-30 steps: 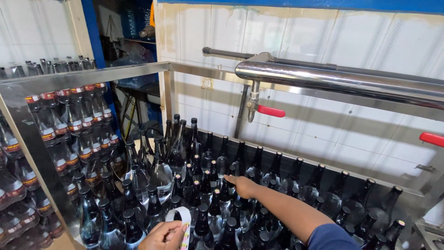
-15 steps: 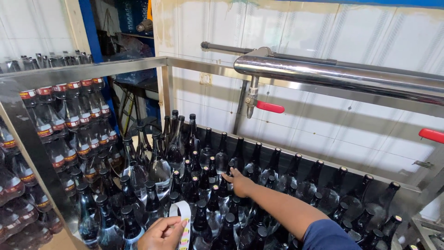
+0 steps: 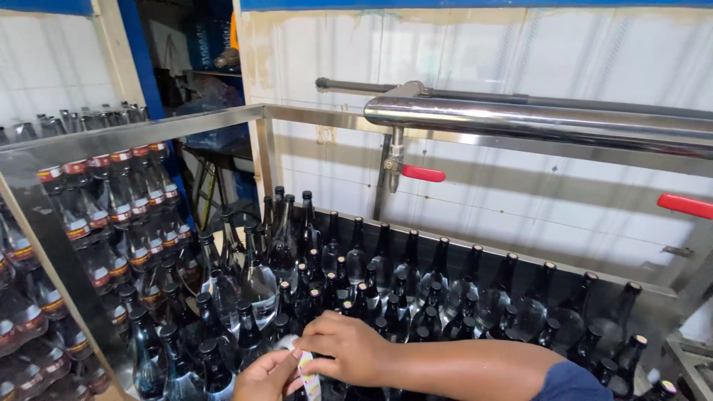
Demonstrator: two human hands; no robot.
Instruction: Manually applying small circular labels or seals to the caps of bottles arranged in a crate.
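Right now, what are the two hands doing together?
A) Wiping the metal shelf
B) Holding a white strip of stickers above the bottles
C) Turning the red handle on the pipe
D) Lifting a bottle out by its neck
B: the left hand and right hand meet low in the picture and pinch a white strip above the dark bottles, far from the red handle.

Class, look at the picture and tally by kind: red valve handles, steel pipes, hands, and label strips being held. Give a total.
Red handles: 2
Steel pipes: 2
Hands: 2, left hand and right hand
Label strip: 1
Total: 7
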